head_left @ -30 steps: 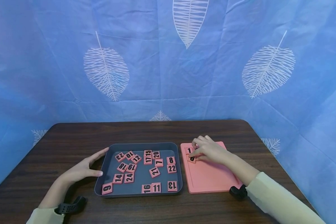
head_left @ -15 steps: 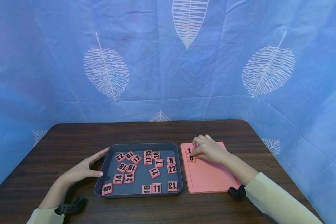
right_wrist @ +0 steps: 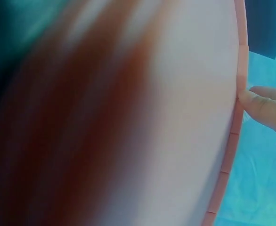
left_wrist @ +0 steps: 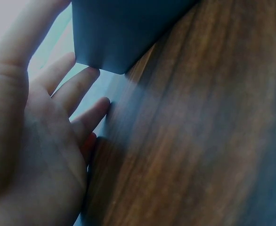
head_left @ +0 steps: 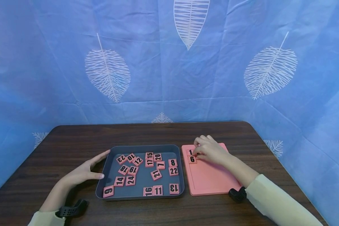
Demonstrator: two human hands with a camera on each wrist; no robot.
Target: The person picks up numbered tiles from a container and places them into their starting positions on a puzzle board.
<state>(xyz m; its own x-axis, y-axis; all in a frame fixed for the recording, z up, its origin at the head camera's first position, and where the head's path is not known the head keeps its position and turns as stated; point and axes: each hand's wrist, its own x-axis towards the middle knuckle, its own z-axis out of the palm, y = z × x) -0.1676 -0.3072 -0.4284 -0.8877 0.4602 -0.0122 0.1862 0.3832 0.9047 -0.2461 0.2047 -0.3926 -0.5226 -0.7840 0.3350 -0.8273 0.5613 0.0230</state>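
Observation:
My left hand (head_left: 83, 171) rests at the left side of a dark grey tray (head_left: 139, 198), its fingers extended and spread, fingertips right at the wall in the left wrist view. Several pink number tiles lie in the tray, among them a 9 (head_left: 108, 191). On the right, my right hand (head_left: 210, 150) is over a pink board (head_left: 212, 182), fingertips at the upper right corner of the 6 tile (head_left: 192, 159). That tile lies flat just below the 1 tile (head_left: 190, 152). In the right wrist view, the thumb (right_wrist: 255, 104) touches a row of tile edges (right_wrist: 226, 157). The hand covers most tiles there.
Tray and board lie side by side on a dark wood table (head_left: 152, 133), with a narrow gap between them. A blue leaf-patterned cloth (head_left: 147, 72) hangs behind the table. Black wristbands, such as the left one (head_left: 72, 209), are on both wrists.
The 6 tile has turned from tilted to straight and slid slightly left and up, square below the 1. My right hand shifted slightly left with it; the left hand stayed still.

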